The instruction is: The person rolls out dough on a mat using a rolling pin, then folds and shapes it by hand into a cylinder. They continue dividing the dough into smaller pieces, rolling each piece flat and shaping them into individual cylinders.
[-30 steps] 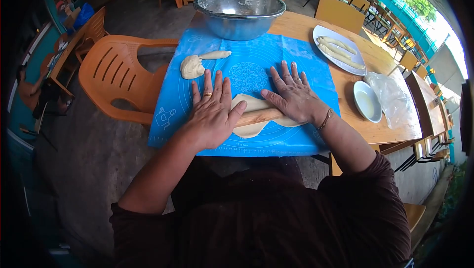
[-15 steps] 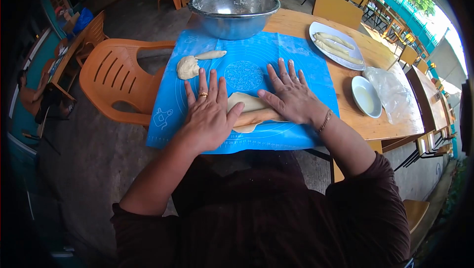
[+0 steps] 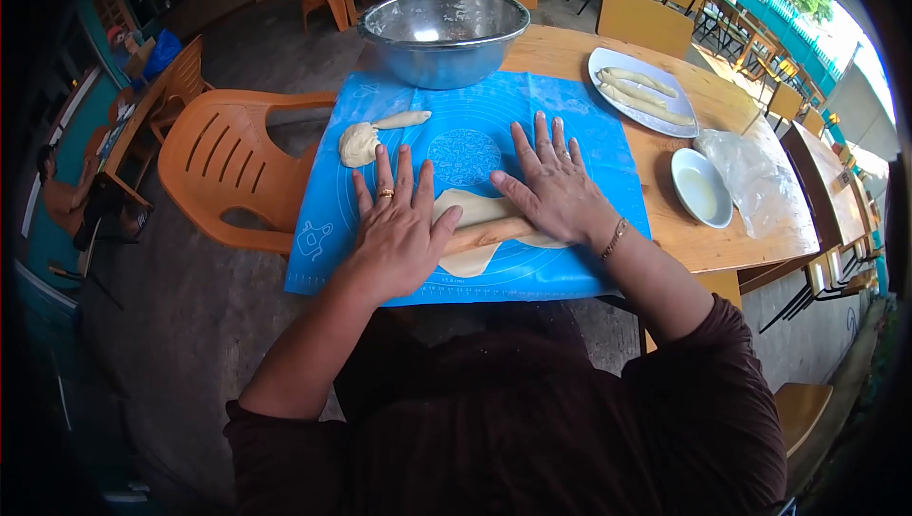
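Observation:
A wooden rolling pin (image 3: 489,235) lies across a flat sheet of dough (image 3: 467,259) on the blue baking mat (image 3: 570,274). My left hand (image 3: 397,236) rests palm down over the pin's left end, fingers stretched out and spread. Over the right end lies my right hand (image 3: 556,183), flat too, with its thumb pointing inward. Both palms hide the ends of the pin. Beyond my left fingertips sit a lump of dough (image 3: 358,144) and a thin rolled piece of dough (image 3: 403,120).
A steel bowl (image 3: 443,65) stands at the mat's far edge. To the right are a white plate (image 3: 665,124) with dough rolls, a small bowl (image 3: 701,189) of pale liquid and a plastic bag (image 3: 755,183). An orange chair (image 3: 228,169) adjoins the table's left side. Another person sits far left.
Both hands stay flat on the rolling pin, which has shifted slightly over the dough. The dough sheet's outline looks different, with more of it showing on the near side. The whole view has tilted a little.

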Tool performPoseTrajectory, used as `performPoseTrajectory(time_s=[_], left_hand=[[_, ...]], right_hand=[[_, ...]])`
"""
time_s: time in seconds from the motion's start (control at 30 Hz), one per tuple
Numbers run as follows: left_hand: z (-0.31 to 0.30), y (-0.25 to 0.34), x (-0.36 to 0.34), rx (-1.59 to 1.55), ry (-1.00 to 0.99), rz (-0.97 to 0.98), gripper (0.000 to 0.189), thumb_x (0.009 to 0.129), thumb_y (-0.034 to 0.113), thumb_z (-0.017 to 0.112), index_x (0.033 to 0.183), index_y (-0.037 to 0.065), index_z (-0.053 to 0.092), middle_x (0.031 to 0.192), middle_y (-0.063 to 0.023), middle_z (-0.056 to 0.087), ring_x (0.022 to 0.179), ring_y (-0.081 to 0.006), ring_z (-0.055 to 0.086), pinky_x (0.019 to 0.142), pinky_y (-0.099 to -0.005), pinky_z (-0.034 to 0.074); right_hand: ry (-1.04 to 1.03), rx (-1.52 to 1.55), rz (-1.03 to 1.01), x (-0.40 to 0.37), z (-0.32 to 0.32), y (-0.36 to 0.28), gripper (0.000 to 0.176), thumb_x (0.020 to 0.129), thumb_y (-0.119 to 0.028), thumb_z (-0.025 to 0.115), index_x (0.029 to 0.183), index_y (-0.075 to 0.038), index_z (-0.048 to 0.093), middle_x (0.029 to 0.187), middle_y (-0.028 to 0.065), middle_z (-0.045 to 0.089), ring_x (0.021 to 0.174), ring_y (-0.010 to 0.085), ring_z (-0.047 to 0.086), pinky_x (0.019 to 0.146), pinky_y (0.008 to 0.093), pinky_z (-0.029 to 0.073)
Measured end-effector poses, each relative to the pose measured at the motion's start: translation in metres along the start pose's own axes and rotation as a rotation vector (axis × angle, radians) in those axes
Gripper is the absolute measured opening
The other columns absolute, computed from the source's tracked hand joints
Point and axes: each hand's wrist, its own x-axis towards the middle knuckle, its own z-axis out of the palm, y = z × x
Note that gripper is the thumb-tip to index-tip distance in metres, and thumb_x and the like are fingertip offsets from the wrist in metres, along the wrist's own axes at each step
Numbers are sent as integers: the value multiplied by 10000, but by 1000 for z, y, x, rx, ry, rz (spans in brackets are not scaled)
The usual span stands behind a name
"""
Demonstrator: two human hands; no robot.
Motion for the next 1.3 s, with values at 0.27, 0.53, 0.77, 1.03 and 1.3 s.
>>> performPoseTrajectory(time_s=[0.27, 0.53, 0.77, 1.03, 1.3], left_hand=[[-12, -37, 12, -702, 95, -56, 479, 1052, 319, 390, 1387, -11, 482, 1527, -216, 350, 1437, -333, 311, 1159, -408, 293], [20, -77, 112, -40, 347, 74, 297, 914, 49, 556, 1189, -43, 619, 1298, -196, 565, 1184, -358, 548, 999, -417, 447], [3, -63, 127, -191, 340, 3, 286, 870, 32, 633, 1155, 36, 654, 1111, -151, 604, 1035, -318, 596, 902, -404, 477], [-27, 19, 65, -506, -19, 369, 327, 854, 143, 713, 1154, 24, 662, 1068, -135, 610, 978, -280, 598, 868, -389, 485], [5, 25, 34, -130, 219, 195, 591, 904, 344, 663, 1340, -32, 533, 1304, -239, 518, 1268, -391, 467, 1089, -438, 372]], right_hand=[[161, 33, -361, -60, -17, -8, 684, 871, -510, 644, 1414, -123, 495, 1540, 343, 194, 1445, 521, 150, 1156, 621, 158], [216, 420, -347, -87, -33, -19, 363, 797, -135, 765, 1117, -39, 624, 1216, 199, 547, 1214, 410, 498, 990, 507, 422], [435, 437, 113, -60, -57, 35, 267, 873, -99, 670, 1099, 3, 572, 961, 202, 608, 899, 375, 633, 795, 467, 500], [250, 43, 293, -22, -19, 85, 210, 874, -102, 601, 1064, -12, 594, 1034, 207, 591, 975, 399, 610, 854, 478, 494], [438, -98, -10, -24, -23, 59, 484, 894, -229, 636, 1316, -10, 542, 1165, 222, 561, 1083, 386, 548, 970, 464, 437]])
